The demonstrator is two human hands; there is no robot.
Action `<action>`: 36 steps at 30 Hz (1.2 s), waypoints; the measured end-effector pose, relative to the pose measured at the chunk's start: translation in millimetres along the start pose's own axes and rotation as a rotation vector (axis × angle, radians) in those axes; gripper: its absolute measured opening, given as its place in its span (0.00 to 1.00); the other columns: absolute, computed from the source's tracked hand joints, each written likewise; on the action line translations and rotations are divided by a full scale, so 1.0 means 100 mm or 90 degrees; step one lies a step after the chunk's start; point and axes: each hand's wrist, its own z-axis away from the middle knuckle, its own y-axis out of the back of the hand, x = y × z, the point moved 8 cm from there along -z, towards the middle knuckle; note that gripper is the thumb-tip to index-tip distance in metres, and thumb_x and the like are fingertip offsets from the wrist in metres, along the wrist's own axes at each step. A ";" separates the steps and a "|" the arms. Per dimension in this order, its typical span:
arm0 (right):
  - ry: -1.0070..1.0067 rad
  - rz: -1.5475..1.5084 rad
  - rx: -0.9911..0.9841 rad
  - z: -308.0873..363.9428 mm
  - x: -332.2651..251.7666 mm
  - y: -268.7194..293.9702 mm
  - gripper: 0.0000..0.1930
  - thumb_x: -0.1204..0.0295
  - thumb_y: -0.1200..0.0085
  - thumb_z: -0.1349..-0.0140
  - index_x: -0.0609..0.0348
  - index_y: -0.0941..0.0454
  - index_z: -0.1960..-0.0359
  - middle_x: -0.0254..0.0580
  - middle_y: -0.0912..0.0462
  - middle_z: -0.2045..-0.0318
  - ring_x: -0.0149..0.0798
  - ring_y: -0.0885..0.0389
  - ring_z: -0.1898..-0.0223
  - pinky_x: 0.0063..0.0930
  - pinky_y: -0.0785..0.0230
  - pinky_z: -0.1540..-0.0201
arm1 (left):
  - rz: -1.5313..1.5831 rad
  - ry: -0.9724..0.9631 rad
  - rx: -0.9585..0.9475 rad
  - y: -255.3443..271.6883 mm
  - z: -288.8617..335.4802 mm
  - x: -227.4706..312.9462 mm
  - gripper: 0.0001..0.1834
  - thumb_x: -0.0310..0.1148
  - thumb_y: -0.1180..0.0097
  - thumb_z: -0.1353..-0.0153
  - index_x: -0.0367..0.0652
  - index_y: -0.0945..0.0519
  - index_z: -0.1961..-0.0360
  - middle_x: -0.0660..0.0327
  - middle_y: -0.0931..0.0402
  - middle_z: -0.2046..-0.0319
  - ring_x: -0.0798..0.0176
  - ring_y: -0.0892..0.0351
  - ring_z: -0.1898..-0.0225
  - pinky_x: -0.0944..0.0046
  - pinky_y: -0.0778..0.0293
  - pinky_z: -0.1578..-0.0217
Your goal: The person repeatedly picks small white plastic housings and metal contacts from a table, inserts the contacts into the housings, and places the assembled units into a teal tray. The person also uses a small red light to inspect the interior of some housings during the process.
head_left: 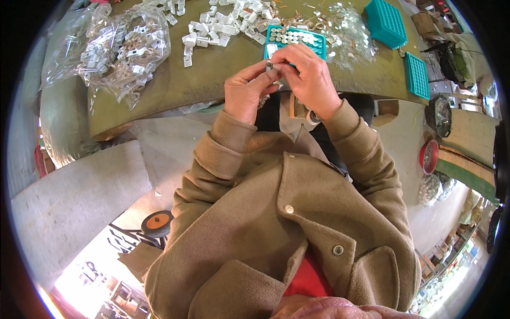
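Above the near edge of the table, my left hand [247, 89] and my right hand [310, 75] meet, fingertips pinched together. Between them is a small white plastic part [272, 50] with a dark metallic bit at its lower end; the fingers cover most of it. Just behind my right hand lies a teal tray [323, 44], its rows of holes filled with round silvery pieces. A loose pile of white plastic housings [220, 27] spreads to the left of the tray. Small clear and shiny pieces [348, 37] are scattered on its right.
A clear plastic bag [130, 48] of white housings and small metal parts sits on the table [204, 80] at the left. Stacked teal trays [387, 24] stand at the far right, with another teal tray [417, 75] on the right edge. A red bowl [428, 156] is lower right.
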 end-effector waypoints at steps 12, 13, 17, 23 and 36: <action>-0.345 -0.398 -0.009 0.15 0.30 -0.21 0.15 0.62 0.46 0.31 0.65 0.22 0.60 0.32 0.22 0.72 0.21 0.24 0.68 0.19 0.32 0.68 | 0.012 0.053 -0.010 -0.03 0.06 0.06 0.15 0.32 0.45 0.32 0.36 0.21 0.48 0.60 0.18 0.59 0.71 0.17 0.59 0.76 0.19 0.66; -0.316 -0.365 -0.019 0.14 0.25 -0.20 0.16 0.61 0.47 0.30 0.65 0.22 0.61 0.32 0.22 0.74 0.21 0.23 0.71 0.19 0.32 0.70 | 0.014 0.073 0.000 -0.03 0.07 0.03 0.15 0.33 0.45 0.32 0.36 0.21 0.48 0.60 0.18 0.60 0.71 0.18 0.59 0.76 0.19 0.66; -0.310 -0.329 0.029 0.13 0.24 -0.16 0.14 0.66 0.51 0.29 0.67 0.20 0.62 0.27 0.24 0.82 0.21 0.27 0.81 0.19 0.36 0.77 | 0.113 0.144 -0.036 -0.07 0.10 -0.06 0.16 0.34 0.45 0.32 0.38 0.23 0.46 0.61 0.19 0.60 0.72 0.18 0.59 0.77 0.20 0.68; -0.424 -0.569 -0.060 0.21 0.34 -0.27 0.13 0.71 0.52 0.30 0.70 0.19 0.57 0.40 0.16 0.62 0.27 0.20 0.68 0.19 0.27 0.64 | 0.366 0.313 -0.166 -0.10 0.04 -0.30 0.13 0.37 0.46 0.31 0.41 0.25 0.50 0.59 0.21 0.58 0.75 0.20 0.66 0.79 0.25 0.79; -0.220 -0.335 -0.127 0.24 0.24 -0.04 0.18 0.73 0.38 0.40 0.56 0.19 0.47 0.38 0.15 0.59 0.30 0.19 0.61 0.26 0.25 0.54 | 0.467 0.327 -0.103 -0.25 0.10 -0.38 0.10 0.40 0.48 0.29 0.44 0.24 0.57 0.69 0.27 0.71 0.84 0.38 0.81 0.81 0.45 0.88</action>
